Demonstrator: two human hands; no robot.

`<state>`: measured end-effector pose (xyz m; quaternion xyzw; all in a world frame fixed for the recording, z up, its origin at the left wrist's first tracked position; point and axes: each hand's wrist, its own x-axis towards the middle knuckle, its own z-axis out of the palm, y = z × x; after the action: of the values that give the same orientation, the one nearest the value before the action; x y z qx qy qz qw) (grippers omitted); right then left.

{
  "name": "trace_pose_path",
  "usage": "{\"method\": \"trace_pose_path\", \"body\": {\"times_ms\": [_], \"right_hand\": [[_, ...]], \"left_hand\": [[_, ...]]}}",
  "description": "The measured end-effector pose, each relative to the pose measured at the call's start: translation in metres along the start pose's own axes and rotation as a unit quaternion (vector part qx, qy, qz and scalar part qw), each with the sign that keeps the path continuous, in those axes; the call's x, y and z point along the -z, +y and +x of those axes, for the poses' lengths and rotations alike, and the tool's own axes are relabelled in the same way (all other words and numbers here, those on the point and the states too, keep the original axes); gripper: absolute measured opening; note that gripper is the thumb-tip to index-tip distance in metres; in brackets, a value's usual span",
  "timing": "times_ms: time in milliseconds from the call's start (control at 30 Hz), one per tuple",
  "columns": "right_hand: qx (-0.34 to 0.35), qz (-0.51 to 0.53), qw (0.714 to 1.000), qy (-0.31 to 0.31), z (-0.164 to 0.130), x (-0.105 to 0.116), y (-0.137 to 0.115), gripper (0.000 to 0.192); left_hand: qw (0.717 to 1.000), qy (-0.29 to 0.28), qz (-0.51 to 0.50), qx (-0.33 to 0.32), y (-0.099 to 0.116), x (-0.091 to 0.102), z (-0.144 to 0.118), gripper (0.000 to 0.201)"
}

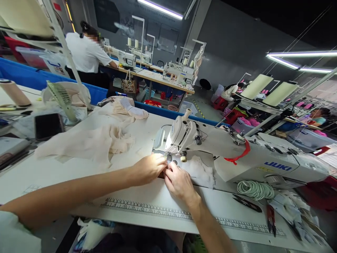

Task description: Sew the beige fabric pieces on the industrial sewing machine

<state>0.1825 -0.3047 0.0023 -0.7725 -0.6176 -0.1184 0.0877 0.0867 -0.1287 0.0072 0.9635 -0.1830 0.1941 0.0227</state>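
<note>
Both hands meet at the needle area of a white sewing machine (pixel 181 135), under its bright work light. My left hand (pixel 150 169) reaches in from the left, fingers bent and pressed together beside the presser foot. Just to its right, my right hand (pixel 179 181) has thumb and fingers pinched close to the left fingertips. Whatever lies between the fingers is too small and hidden to make out. A pale piece of fabric (pixel 201 172) lies under the machine arm, right of my right hand. Cream fabric pieces (pixel 86 140) are spread on the table to the left.
A printed ruler scale (pixel 150 209) runs along the front of the table (pixel 118 189). Right lie thread snips (pixel 271 219), a dark cutting tool (pixel 247 203), a coil of pale green cord (pixel 255 189) and scraps. Left are a phone (pixel 48 125) and small fan (pixel 61 100). A co-worker (pixel 85 52) sits beyond.
</note>
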Motion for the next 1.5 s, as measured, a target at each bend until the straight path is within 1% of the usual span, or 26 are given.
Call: {"method": "trace_pose_path", "body": {"times_ms": [33,67,167,233,367,500,600,700,833,933,1133,1267,1400,1500], "right_hand": [[-0.002,-0.001,1.0,-0.002,0.0,0.0,0.0,0.021],[-0.004,-0.001,1.0,-0.004,0.0,0.001,0.0,0.022],[-0.008,0.001,1.0,-0.007,0.001,0.003,-0.002,0.023],[-0.009,0.001,1.0,-0.007,0.001,0.005,-0.003,0.025],[-0.021,-0.002,1.0,-0.002,0.001,0.004,-0.001,0.026],[-0.061,0.002,0.998,0.025,0.002,0.0,0.012,0.03],[-0.085,0.011,0.994,0.061,0.001,-0.004,0.023,0.032],[-0.092,0.014,0.993,0.079,-0.001,-0.007,0.029,0.032],[-0.097,0.016,0.991,0.086,-0.002,-0.007,0.031,0.032],[-0.1,0.02,0.991,0.089,-0.002,-0.007,0.031,0.032],[-0.111,0.039,0.989,0.087,-0.003,-0.01,0.031,0.032],[-0.157,0.086,0.979,0.098,0.001,-0.013,0.035,0.027],[-0.215,0.143,0.959,0.117,0.014,-0.012,0.044,0.034],[-0.232,0.176,0.951,0.109,0.021,-0.012,0.049,0.04]], "left_hand": [[1.0,0.012,0.002,-0.017,0.004,-0.002,-0.005,0.022],[1.0,0.02,0.006,-0.019,0.008,-0.004,-0.011,0.023],[1.0,0.02,0.021,0.003,0.013,-0.01,-0.022,0.024],[0.999,0.016,0.032,0.007,0.013,-0.012,-0.025,0.026],[0.998,0.011,0.054,-0.004,0.009,-0.014,-0.024,0.029],[0.997,0.001,0.075,0.014,0.003,-0.022,-0.019,0.032],[0.998,0.008,0.052,0.029,-0.004,-0.029,-0.014,0.032],[0.999,0.021,0.023,0.04,-0.009,-0.034,-0.011,0.031],[0.998,0.035,0.002,0.043,-0.012,-0.035,-0.009,0.029],[0.999,0.037,0.011,0.037,-0.011,-0.034,-0.008,0.028],[0.998,0.007,0.05,0.022,-0.01,-0.031,-0.007,0.032],[0.997,-0.015,0.073,0.003,-0.01,-0.028,-0.005,0.036],[0.999,-0.006,0.05,0.015,-0.011,-0.029,-0.005,0.033],[0.999,0.001,0.031,0.022,-0.011,-0.03,-0.006,0.031]]}}
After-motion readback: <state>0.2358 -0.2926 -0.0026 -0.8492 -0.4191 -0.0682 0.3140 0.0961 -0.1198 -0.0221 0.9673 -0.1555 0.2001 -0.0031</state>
